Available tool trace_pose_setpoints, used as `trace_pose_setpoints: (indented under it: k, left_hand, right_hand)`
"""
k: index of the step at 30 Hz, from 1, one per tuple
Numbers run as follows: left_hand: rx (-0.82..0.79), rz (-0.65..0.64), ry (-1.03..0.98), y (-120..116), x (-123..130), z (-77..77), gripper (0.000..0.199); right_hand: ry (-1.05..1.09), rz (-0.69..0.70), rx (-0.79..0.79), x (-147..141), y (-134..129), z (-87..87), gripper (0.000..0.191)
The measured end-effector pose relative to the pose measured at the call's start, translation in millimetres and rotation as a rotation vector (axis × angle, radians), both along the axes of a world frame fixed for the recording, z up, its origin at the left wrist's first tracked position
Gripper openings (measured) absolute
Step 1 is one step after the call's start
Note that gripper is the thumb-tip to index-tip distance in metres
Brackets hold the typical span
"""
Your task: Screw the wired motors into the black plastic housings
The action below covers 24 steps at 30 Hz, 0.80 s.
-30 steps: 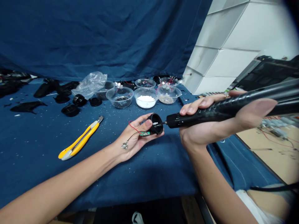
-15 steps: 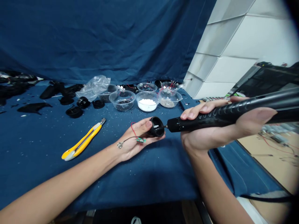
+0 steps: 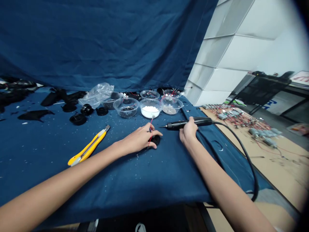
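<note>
1. Two bare hands over the blue table cloth. Left hand: half open, thumb and index finger parted on either side of a black round housing. Cannot tell whether it grips the housing or only touches it.
2. Red wire runs across the left fingers, down toward the housing – its ends are too small to make out.
3. Right hand: fingers closed around the body of a black screwdriver. Tool lies roughly level, bit pointing left, tip near the left hand and apart from the housing. Cannot tell if it rests on the cloth.
4. Black cable leaves the rear of the screwdriver and curves down on the right.
5. Left of the left hand: yellow utility knife, flat on the cloth, blade end away from the wearer.
6. Beyond the hands, a row of clear bowls – one with dark bits, one with white pieces, one with greyish bits; more bowls behind.
7. Farther left: crumpled clear bag, loose black parts.
8. Far right: tan surface bearing grey parts and red wiring.
</note>
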<state>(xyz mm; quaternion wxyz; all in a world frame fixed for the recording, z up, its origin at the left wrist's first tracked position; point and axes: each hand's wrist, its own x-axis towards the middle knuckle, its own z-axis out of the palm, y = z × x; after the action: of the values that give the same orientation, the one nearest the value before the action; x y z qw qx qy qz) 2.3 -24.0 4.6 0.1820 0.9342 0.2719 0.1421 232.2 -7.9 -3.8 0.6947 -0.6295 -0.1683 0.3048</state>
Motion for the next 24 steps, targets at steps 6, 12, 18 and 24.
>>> trace_pose_setpoints:
  k: [6, 12, 18, 24]
  left_hand:
    - [0.013, -0.079, -0.055, -12.3, -12.4, 0.7, 0.039]
    - [-0.129, 0.135, -0.282, -22.2, -31.1, -2.9, 0.027]
    - [-0.198, 0.184, -0.231, -18.8, -16.3, -10.0, 0.058]
    - [-0.116, 0.132, -0.145, -12.1, 4.8, -9.3, 0.039]
  right_hand:
    - [-0.002, 0.161, -0.034, -19.5, -35.2, 3.4, 0.02]
    - [-0.358, 0.644, -0.025, -37.9, -84.3, 19.9, 0.04]
    - [-0.74, 0.97, -0.214, -45.7, -101.0, 35.2, 0.042]
    - [-0.873, 1.071, -0.199, -27.1, -78.7, 53.1, 0.035]
